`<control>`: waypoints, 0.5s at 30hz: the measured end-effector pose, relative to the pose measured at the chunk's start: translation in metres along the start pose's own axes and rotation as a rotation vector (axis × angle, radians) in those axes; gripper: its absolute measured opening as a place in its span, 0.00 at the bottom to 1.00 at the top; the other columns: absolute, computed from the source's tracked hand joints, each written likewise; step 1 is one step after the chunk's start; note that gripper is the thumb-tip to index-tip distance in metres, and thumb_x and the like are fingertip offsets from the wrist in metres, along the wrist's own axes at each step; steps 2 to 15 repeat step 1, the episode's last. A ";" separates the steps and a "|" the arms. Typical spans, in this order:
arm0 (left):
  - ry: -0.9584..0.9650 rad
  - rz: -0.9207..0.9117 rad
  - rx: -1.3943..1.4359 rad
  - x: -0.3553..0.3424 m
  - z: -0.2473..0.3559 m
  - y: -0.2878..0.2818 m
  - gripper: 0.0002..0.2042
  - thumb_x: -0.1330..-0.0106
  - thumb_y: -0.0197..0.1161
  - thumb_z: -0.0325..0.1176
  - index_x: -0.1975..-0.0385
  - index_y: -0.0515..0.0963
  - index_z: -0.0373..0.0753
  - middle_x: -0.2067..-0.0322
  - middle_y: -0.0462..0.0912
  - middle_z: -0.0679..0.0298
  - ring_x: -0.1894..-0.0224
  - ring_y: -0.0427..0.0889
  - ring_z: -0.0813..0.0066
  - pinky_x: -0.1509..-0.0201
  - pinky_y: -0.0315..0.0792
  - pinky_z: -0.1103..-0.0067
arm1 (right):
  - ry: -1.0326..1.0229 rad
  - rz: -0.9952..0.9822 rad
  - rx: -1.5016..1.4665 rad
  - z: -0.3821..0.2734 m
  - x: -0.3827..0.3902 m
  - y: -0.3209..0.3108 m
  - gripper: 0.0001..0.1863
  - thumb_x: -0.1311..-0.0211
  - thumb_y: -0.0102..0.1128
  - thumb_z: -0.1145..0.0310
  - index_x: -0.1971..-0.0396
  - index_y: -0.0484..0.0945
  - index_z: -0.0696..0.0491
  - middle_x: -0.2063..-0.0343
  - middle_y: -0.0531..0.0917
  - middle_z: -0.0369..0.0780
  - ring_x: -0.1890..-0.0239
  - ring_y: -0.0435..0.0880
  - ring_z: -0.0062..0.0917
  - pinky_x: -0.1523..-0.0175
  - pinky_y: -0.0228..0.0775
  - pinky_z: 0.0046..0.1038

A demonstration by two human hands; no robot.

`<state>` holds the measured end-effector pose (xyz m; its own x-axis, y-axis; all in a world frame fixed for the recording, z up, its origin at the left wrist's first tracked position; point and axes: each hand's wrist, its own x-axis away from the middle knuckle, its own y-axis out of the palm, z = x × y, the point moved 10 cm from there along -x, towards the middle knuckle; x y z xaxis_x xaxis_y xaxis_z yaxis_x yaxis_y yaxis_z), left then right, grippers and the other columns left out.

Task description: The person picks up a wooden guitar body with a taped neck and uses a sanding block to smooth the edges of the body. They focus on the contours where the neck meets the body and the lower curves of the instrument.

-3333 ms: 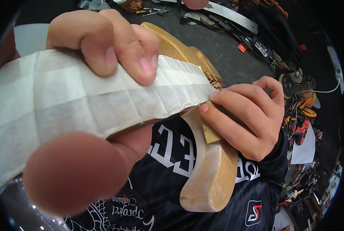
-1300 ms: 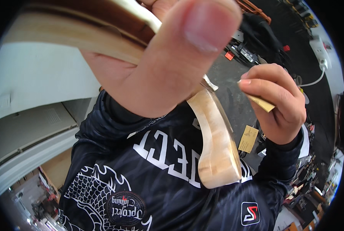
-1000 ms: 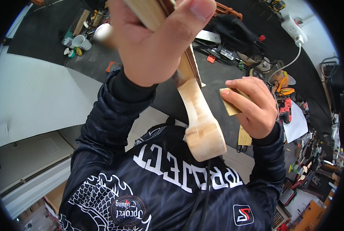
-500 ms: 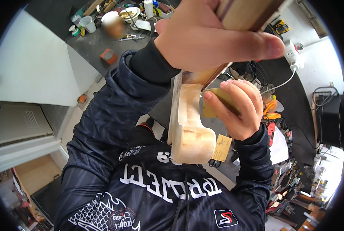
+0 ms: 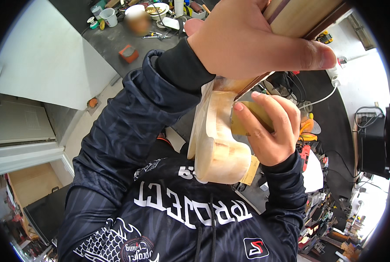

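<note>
My left hand (image 5: 258, 41) is closed around the thick, striped bar of a pale wooden workpiece (image 5: 225, 159), its thumb stretched across the wood. From there the piece comes down toward my chest, ending in a rounded, hooked block with a concave inner curve. Beside that curve, my right hand (image 5: 275, 129) is closed on a folded yellow sheet of sandpaper (image 5: 247, 122), fingers bent over it. The sandpaper lies close against the wood; whether it touches cannot be made out. A second yellow sheet (image 5: 250, 171) with print shows partly behind the rounded end.
On the dark bench at the far left are an orange block (image 5: 128, 54), a white cup (image 5: 109, 17) and a bowl (image 5: 157, 9). To the right lie orange-handled tools (image 5: 307, 136), a red tool (image 5: 305, 157), white paper (image 5: 315, 174) and a cable (image 5: 319, 102). A white panel (image 5: 50, 52) stands left.
The wooden workpiece and my left hand sit slightly farther right in view. My right hand is a little lower, still with the sandpaper beside the curve. The background has shifted with the head.
</note>
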<state>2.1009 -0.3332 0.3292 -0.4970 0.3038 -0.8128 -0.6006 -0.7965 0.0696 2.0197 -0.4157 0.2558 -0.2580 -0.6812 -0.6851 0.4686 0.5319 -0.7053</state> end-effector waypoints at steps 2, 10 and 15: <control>0.004 0.071 -0.115 0.000 0.007 0.000 0.33 0.41 0.71 0.35 0.37 0.62 0.35 0.58 0.76 0.66 0.58 0.73 0.81 0.55 0.69 0.80 | 0.040 -0.009 -0.031 0.002 0.002 -0.004 0.25 0.69 0.68 0.76 0.61 0.86 0.47 0.60 0.79 0.38 0.63 0.79 0.32 0.59 0.74 0.30; 0.004 0.071 -0.115 0.000 0.007 0.000 0.33 0.41 0.71 0.35 0.37 0.62 0.35 0.58 0.76 0.66 0.58 0.73 0.81 0.55 0.69 0.80 | 0.040 -0.009 -0.031 0.002 0.002 -0.004 0.25 0.69 0.68 0.76 0.61 0.86 0.47 0.60 0.79 0.38 0.63 0.79 0.32 0.59 0.74 0.30; 0.004 0.071 -0.115 0.000 0.007 0.000 0.33 0.41 0.71 0.35 0.37 0.62 0.35 0.58 0.76 0.66 0.58 0.73 0.81 0.55 0.69 0.80 | 0.040 -0.009 -0.031 0.002 0.002 -0.004 0.25 0.69 0.68 0.76 0.61 0.86 0.47 0.60 0.79 0.38 0.63 0.79 0.32 0.59 0.74 0.30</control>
